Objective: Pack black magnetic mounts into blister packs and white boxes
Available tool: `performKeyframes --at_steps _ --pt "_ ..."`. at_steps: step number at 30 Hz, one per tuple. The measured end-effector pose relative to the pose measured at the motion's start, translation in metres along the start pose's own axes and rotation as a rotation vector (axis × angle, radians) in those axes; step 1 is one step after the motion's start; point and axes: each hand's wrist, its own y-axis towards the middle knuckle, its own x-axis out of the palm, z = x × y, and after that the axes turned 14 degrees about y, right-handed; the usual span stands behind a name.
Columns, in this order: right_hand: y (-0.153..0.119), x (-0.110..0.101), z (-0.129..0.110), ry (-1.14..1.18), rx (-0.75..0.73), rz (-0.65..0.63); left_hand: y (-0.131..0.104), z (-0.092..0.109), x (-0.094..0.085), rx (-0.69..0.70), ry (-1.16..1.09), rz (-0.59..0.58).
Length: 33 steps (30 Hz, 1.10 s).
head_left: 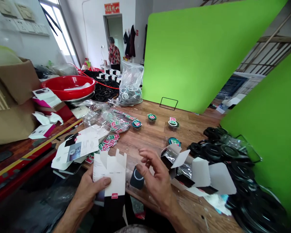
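Note:
My left hand (92, 189) grips a white-and-black cardboard box (116, 181) with a small red label, its flaps standing up at the far end. To the right of it my right hand (157, 178) is raised, fingers apart and slightly curled, holding nothing. Beside those fingers a dark rounded pad with a white ring (136, 178) lies near the table's edge. Several open boxes with silvery plastic-wrapped contents (186, 170) stand right of my right hand. Flattened printed cartons (80, 145) are piled beyond my left hand, next to scattered red-and-green cards (111, 142).
Small round containers topped with cards (152, 118) dot the wooden table (145, 142). Black round parts (212, 150) are heaped at the right. A green panel (184, 55) rises behind. A red basin (68, 87) and clear bags (131, 85) stand at the left back; a person (114, 53) is beyond.

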Motion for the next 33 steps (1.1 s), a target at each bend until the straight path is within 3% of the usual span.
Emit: performKeyframes --at_steps 2,4,6,8,11,13,17,19,21,23,26,30,33 --pt "-0.004 0.003 0.007 0.160 0.214 -0.034 0.006 -0.005 -0.003 0.067 0.046 0.001" --pt "-0.014 0.011 0.011 0.359 0.414 -0.207 0.010 -0.015 -0.001 0.126 0.067 -0.099" --pt "-0.022 0.018 0.011 0.517 0.516 -0.342 0.013 -0.023 0.003 0.176 0.115 -0.192" --pt "-0.024 0.019 0.010 0.574 0.532 -0.372 0.015 -0.026 0.007 0.223 0.176 -0.209" --pt "-0.016 0.013 0.010 0.530 0.488 -0.305 0.014 -0.021 0.008 0.252 0.198 -0.075" --pt "-0.011 0.008 0.013 0.400 0.453 -0.181 0.009 -0.017 0.007 0.198 0.142 0.029" --pt "-0.023 0.011 0.027 -0.051 0.303 0.035 -0.004 -0.009 0.011 0.072 -0.006 0.053" --pt "-0.038 0.016 0.035 -0.174 0.195 0.012 -0.008 -0.008 0.020 0.119 -0.059 0.007" --pt "-0.051 0.020 0.040 -0.127 0.131 -0.072 -0.009 -0.009 0.031 0.179 -0.096 -0.016" --pt "-0.056 0.019 0.039 0.055 0.179 -0.148 -0.009 -0.015 0.042 0.205 -0.092 0.016" --pt "-0.053 0.012 0.031 0.283 0.355 -0.134 -0.013 -0.028 0.052 0.190 -0.033 0.049" --pt "-0.052 0.010 0.024 0.323 0.515 -0.043 -0.024 -0.042 0.056 0.116 -0.097 -0.059" --pt "-0.059 0.015 0.027 0.259 0.544 0.055 -0.029 -0.042 0.055 0.055 -0.084 -0.071"
